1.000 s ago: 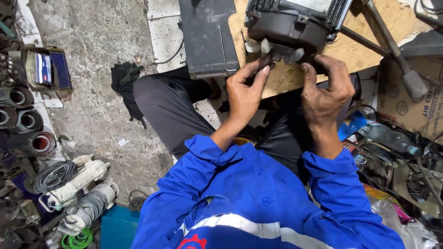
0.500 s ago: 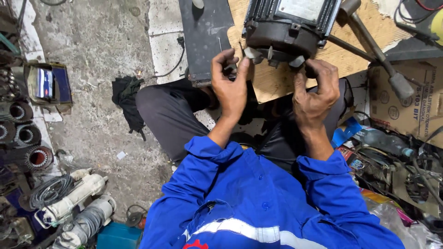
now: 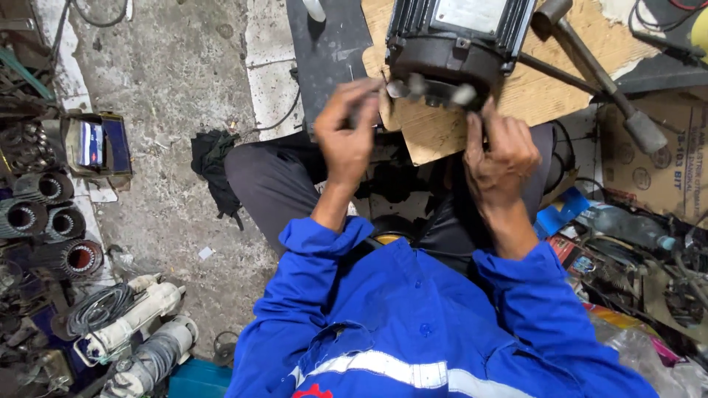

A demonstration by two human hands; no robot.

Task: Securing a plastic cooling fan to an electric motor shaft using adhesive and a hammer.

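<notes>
- Left hand (image 3: pixel 346 136): raised in front of the motor's near end, fingers curled inward and bunched at the tips; it seems to pinch a small dark part, but motion blur hides what, so whether it has hold of anything cannot be told
- Right hand (image 3: pixel 500 156): fingers partly closed, tips up against the motor's lower front edge, touching it; no separate object seen in it
- Motor (image 3: pixel 456 46): dark ribbed body with a pale plate on top, lying on the board just ahead of both hands; blurred grey lugs at its near end
- Board (image 3: pixel 435 133): bare wood sheet under the motor, its near edge over the person's knees
- Hammer (image 3: pixel 601 77): on the board right of the motor, head upward, handle running down toward the box
- Box (image 3: pixel 656 158): brown cardboard, at the right edge
- Stators (image 3: pixel 51 217): several ribbed rings with copper windings, stacked at far left on the floor
- Rag (image 3: pixel 214 169): black cloth on the concrete, beside the left knee
- Sleeves (image 3: pixel 413 324): blue work jacket, reflective band at bottom
</notes>
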